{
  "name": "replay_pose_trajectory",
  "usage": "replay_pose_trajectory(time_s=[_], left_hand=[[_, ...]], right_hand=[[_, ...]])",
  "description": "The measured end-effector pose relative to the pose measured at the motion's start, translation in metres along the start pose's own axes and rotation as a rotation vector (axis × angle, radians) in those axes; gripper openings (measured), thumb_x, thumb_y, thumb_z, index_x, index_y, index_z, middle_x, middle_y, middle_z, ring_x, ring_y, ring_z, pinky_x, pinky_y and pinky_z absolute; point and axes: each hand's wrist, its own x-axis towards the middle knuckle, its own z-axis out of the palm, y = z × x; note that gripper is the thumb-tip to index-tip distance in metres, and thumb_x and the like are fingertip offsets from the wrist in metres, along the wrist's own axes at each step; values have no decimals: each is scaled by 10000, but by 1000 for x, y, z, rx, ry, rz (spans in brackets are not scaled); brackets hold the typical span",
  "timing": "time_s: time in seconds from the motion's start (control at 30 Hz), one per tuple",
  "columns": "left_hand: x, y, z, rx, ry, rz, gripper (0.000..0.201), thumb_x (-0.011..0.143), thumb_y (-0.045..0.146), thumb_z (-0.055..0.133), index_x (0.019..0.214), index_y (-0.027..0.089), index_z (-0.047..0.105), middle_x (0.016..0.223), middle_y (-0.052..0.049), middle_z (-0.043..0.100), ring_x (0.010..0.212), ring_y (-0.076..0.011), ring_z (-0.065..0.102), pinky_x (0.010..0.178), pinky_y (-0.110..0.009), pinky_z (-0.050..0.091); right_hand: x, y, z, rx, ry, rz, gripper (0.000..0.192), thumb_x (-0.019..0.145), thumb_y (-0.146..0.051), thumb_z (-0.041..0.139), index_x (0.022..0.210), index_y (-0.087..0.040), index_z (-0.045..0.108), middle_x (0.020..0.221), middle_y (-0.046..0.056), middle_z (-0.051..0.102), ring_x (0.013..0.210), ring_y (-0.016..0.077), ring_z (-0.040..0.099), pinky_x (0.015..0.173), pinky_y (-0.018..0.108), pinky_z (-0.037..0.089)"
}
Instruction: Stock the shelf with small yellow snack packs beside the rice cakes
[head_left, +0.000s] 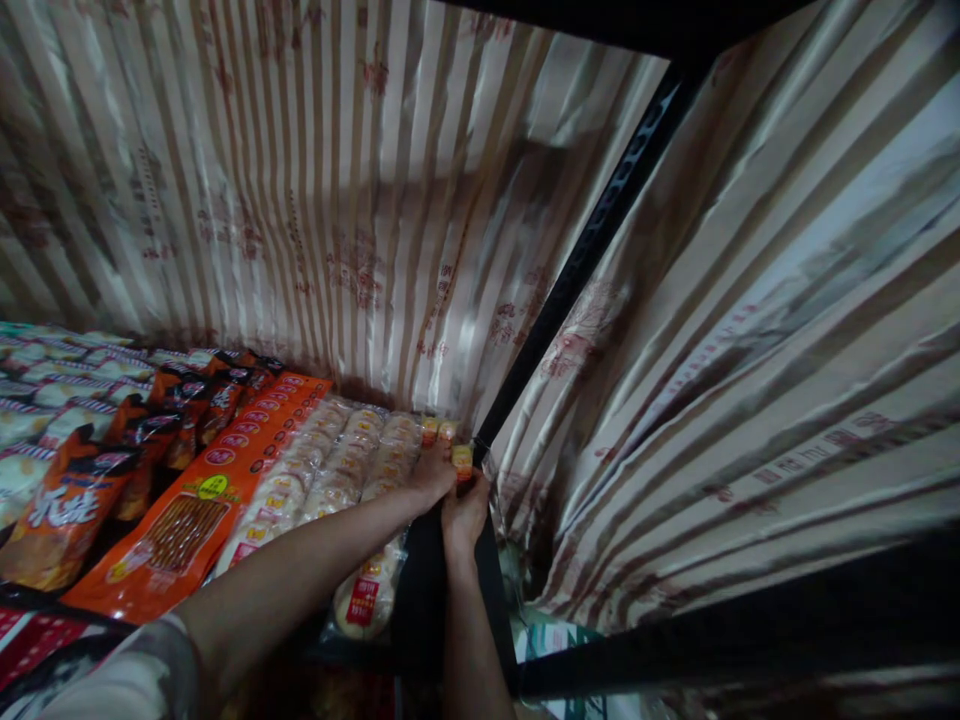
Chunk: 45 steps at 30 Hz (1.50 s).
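My left hand (pixel 431 472) and my right hand (pixel 463 515) meet at the back right corner of a shelf, next to a black upright post (pixel 592 250). Both hands grip the end of a clear packet of round biscuits (pixel 463 461) with a yellow and red label. That packet lies at the right end of a row of similar clear biscuit packets (pixel 337 460). My forearms reach in from the bottom of the view, and my left arm hides part of the packet row.
Long orange snack bags (pixel 202 510) lie left of the biscuit packets, with darker orange bags (pixel 67 500) and pale packets (pixel 45 385) further left. Striped shiny sheeting (pixel 300 180) covers the back and the right side (pixel 750 350). A black shelf rail (pixel 712 630) runs bottom right.
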Motion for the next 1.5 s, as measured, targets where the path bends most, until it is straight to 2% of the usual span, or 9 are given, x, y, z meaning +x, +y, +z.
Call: replay_pose_trajectory(time_s=[0.13, 0.3, 0.6, 0.77, 0.9, 1.0, 1.23, 1.33, 1.5], left_hand=[[1, 0, 2, 44, -24, -50, 240, 675, -21, 487, 765, 156, 620, 720, 0, 653, 726, -137, 595, 713, -217, 472], [2, 7, 5, 10, -42, -61, 276, 634, -69, 424, 665, 155, 582, 660, 12, 619, 693, -128, 578, 667, -202, 456], [15, 7, 15, -62, -85, -113, 274, 650, -55, 398, 672, 160, 567, 602, 31, 558, 606, -104, 537, 616, -190, 444], [22, 2, 16, -96, -107, -92, 225, 660, -19, 431, 635, 158, 568, 599, 19, 566, 627, -114, 544, 657, -216, 453], [27, -4, 16, -86, -136, -91, 194, 666, 16, 454, 658, 160, 584, 616, 13, 576, 651, -125, 551, 672, -225, 439], [31, -9, 17, -47, -115, -81, 193, 667, 15, 445, 669, 157, 576, 642, 11, 574, 667, -122, 545, 654, -217, 416], [38, -17, 19, -22, -78, -33, 207, 650, -6, 417, 661, 175, 517, 619, 35, 495, 641, -107, 497, 622, -200, 393], [39, -21, 21, -1, -33, -33, 213, 635, -19, 417, 605, 187, 460, 598, 37, 460, 630, -108, 479, 618, -201, 392], [38, -24, 22, -2, -28, -48, 247, 637, -38, 415, 642, 184, 522, 641, 19, 533, 675, -125, 540, 667, -218, 438]], right_hand=[[3, 7, 4, -41, -15, 16, 403, 798, -408, 466, 1074, -125, 544, 995, 166, 641, 931, 299, 615, 817, 408, 462], [10, 11, 6, -45, -15, 30, 411, 810, -398, 463, 1103, -122, 545, 994, 162, 647, 932, 293, 622, 817, 397, 466], [19, 28, 15, 17, -26, -1, 485, 813, -347, 444, 1213, -87, 528, 1094, 195, 651, 1004, 296, 624, 863, 423, 471], [22, 26, 18, 19, 10, 15, 520, 800, -316, 430, 1255, -67, 477, 1145, 220, 624, 1025, 302, 618, 866, 428, 465], [22, 20, 15, 41, -13, 29, 429, 810, -288, 404, 1181, -91, 487, 1049, 202, 649, 917, 284, 648, 776, 394, 485], [22, 22, 15, 59, -22, 19, 348, 802, -278, 417, 1102, -131, 515, 943, 157, 665, 829, 266, 651, 726, 382, 495], [28, 34, 22, 98, -65, -107, 340, 812, -300, 426, 1066, -126, 571, 1039, 169, 659, 1002, 276, 617, 897, 445, 475], [30, 37, 23, 110, -94, -98, 371, 820, -344, 446, 1086, -126, 585, 1058, 160, 662, 1026, 269, 611, 925, 440, 465], [30, 41, 25, 63, -132, -114, 434, 790, -315, 453, 1142, -95, 581, 1147, 189, 642, 1104, 279, 582, 985, 458, 431]])
